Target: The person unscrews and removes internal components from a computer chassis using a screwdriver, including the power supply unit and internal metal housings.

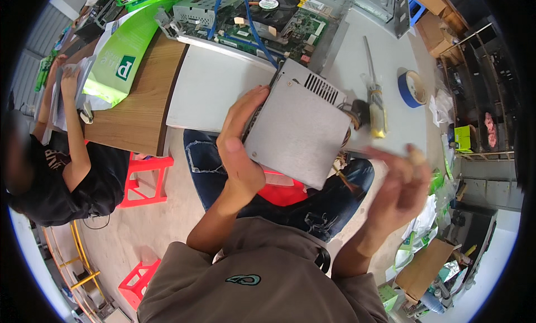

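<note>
My left hand (240, 150) is wrapped round the left side of a grey metal computer power supply (298, 130), which is tilted above my lap. Vent slots run along its upper edge, and a bundle of cables (350, 125) comes out at its right side. My right hand (399, 183) is apart from it to the right, smeared by motion, so what its fingers do is unclear. Beyond the power supply lies an opened computer case with a green motherboard (312, 30), a black fan (271, 10) and a blue cable (249, 22).
On the white table (201, 88) lie a screwdriver (377, 111) and a blue tape roll (412, 88). A metal drive bay (377, 2) sits far right. At left, a co-worker (72, 167) handles papers by a wooden table (134, 111) with green bags (120, 61). Red stools (146, 181) stand nearby.
</note>
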Tool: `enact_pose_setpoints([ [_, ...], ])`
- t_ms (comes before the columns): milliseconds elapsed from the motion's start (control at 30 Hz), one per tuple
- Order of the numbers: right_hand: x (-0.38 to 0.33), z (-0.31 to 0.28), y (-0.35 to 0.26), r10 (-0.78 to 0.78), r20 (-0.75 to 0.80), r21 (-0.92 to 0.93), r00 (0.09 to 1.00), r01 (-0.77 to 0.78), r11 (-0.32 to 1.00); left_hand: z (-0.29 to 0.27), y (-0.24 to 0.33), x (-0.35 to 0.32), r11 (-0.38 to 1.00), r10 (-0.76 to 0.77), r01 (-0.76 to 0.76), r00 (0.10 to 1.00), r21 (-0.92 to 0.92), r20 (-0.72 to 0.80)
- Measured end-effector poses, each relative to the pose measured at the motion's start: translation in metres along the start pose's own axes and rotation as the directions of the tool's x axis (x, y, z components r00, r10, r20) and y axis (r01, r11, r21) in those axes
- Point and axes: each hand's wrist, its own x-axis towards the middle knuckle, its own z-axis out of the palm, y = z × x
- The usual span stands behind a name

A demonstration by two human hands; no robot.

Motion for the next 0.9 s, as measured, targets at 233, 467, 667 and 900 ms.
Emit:
enact_pose_setpoints([
  [233,0.041,-0.040,0.080,0.032,0.030,-0.841,0.999,0.008,0.541,0.004,-0.012,0.008,0.996,0.083,-0.084,0.995,-0.028,-0.055],
  [467,0.027,-0.055,0.060,0.194,-0.322,-0.495,0.927,-0.339,0.800,-0.009,-0.022,-0.002,0.995,0.050,-0.057,0.995,-0.078,-0.088],
  [667,0.011,-0.038,0.006,0.094,-0.446,-0.285,0.890,-0.240,0.928,-0.005,-0.021,-0.012,0.992,-0.048,0.034,0.993,-0.125,-0.110],
  [900,-0.002,0.021,0.059,0.389,-0.321,0.259,0.863,-0.315,0.913,0.016,0.003,-0.010,0.964,-0.195,0.153,0.963,-0.218,-0.185],
])
